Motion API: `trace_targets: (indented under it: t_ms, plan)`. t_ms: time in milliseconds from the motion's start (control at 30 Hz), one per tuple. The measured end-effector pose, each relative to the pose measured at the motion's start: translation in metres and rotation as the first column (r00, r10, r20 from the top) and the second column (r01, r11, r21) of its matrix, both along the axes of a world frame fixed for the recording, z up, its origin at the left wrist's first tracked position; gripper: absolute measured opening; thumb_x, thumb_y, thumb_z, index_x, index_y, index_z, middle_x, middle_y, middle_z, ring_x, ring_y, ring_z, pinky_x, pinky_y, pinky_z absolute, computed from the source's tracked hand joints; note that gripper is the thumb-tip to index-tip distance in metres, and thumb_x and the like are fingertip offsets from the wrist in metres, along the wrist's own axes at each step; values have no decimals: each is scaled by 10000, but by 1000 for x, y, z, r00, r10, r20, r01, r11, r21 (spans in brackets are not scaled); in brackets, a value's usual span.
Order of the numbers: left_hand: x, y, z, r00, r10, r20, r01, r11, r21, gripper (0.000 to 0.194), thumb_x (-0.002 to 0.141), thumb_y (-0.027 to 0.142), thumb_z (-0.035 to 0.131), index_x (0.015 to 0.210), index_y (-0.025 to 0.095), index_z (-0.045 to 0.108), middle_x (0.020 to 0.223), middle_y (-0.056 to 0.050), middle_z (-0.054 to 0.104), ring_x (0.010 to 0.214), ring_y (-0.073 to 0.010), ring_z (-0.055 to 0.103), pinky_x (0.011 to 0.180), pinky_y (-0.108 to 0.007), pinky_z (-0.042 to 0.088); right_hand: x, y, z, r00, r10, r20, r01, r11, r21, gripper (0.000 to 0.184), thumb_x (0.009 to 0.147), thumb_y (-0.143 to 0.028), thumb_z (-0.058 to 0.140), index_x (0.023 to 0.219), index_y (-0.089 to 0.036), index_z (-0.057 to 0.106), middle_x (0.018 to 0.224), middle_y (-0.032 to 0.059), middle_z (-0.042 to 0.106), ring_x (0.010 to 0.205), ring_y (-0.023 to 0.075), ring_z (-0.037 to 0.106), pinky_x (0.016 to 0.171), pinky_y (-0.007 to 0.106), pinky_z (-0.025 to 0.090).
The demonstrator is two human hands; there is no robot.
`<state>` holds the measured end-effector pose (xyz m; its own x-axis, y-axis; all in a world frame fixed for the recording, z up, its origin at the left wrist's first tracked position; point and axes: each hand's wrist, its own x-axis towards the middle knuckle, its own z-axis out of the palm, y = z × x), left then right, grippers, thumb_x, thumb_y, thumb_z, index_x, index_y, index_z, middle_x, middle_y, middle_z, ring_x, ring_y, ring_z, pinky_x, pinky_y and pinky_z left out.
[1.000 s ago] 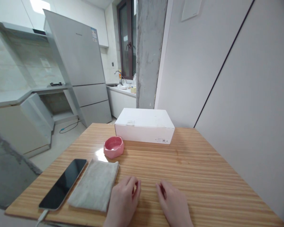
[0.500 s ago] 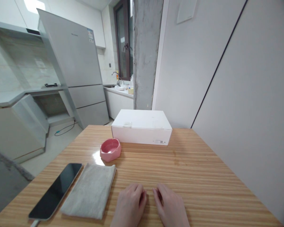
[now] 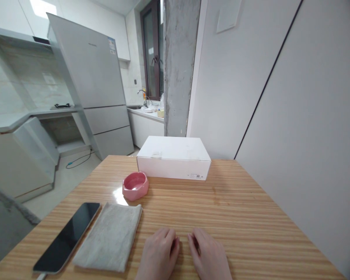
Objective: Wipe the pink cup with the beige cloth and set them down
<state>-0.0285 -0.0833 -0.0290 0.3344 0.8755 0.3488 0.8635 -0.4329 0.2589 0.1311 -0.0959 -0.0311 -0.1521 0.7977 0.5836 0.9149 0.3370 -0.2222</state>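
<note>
head view | hands: left hand [image 3: 160, 254] and right hand [image 3: 208, 254] empty, fingers loosely curled, resting just apart on wooden table [image 3: 251, 206] | nearest: grey folded cloth [image 3: 107, 238], just beside left hand | from cloth: black phone [image 3: 66, 237] just left; pink bowl [image 3: 135, 186] just beyond; white box [image 3: 174, 158] farther beyond

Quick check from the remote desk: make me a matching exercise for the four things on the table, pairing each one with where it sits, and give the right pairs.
Things:
1. Pink ceramic bowl
2. White cardboard box
3. Smartphone
4. Folded grey cloth

Places:
A. Directly beside the phone, on its right
B. At the far end of the wooden table
C. Nearest the table's left edge
D. Just in front of the box, towards its left end

Right pairs: 1-D, 2-B, 3-C, 4-A
</note>
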Motion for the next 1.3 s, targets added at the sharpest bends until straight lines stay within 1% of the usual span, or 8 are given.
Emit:
trace_targets:
  t_ms: [233, 400, 667, 867, 1000, 1133, 1300]
  plan:
    - [0, -1, 2, 1000, -5, 15, 6, 1000, -29, 184, 843, 127, 472, 701, 224, 539, 701, 2, 649, 664, -172, 636, 575, -266, 400, 0, -1, -1, 1000, 8, -8, -8, 1000, -12, 438, 1002, -357, 229, 661, -234, 476, 567, -16, 579, 478, 120, 582, 469, 223, 359]
    - [0, -1, 1, 1000, -6, 22, 7, 998, -58, 185, 855, 134, 461, 722, 223, 553, 724, 0, 653, 680, -179, 636, 589, -275, 406, 1, -1, -4, 1000, 9, -18, -10, 999, -36, 411, 995, -343, 251, 667, -237, 475, 577, -16, 578, 496, 129, 585, 479, 231, 360]
    - [-1, -2, 4, 1000, 3, 20, -2, 997, -77, 189, 862, 140, 459, 723, 225, 555, 736, 6, 656, 693, -173, 635, 595, -268, 397, 2, 0, -8, 1000, -2, -19, 1, 997, -79, 366, 984, -321, 279, 684, -242, 473, 592, -16, 583, 503, 137, 585, 483, 238, 354]
    - [-1, -3, 4, 1000, 2, 16, 0, 998, -70, 187, 862, 144, 457, 726, 225, 556, 732, 3, 656, 692, -181, 637, 592, -275, 396, 2, -1, -9, 1000, -4, -21, 2, 995, -95, 343, 977, -311, 303, 683, -242, 466, 598, -16, 574, 511, 141, 577, 497, 244, 351]
    - [-2, -3, 2, 1000, -10, 25, 11, 998, -58, 188, 863, 140, 457, 729, 226, 558, 732, 3, 655, 686, -176, 635, 592, -271, 396, 2, -1, -8, 999, 5, -35, -8, 995, -102, 333, 975, -306, 319, 683, -240, 464, 597, -19, 574, 515, 136, 577, 504, 237, 352]
    - [-2, -3, 0, 999, -23, 24, 23, 999, -35, 189, 856, 134, 462, 718, 227, 552, 716, 5, 648, 674, -176, 630, 587, -271, 396, 2, -1, -7, 1000, 3, -25, -5, 996, -89, 338, 974, -310, 320, 675, -240, 459, 590, -18, 574, 504, 134, 573, 493, 236, 342]
    - [0, -3, 1, 1000, -23, 13, 23, 1000, -18, 197, 854, 125, 456, 713, 226, 550, 714, 2, 648, 672, -176, 631, 582, -274, 400, 2, -1, -8, 1000, 6, -13, -7, 998, -69, 341, 977, -313, 308, 683, -242, 466, 593, -17, 581, 503, 135, 581, 486, 237, 344]
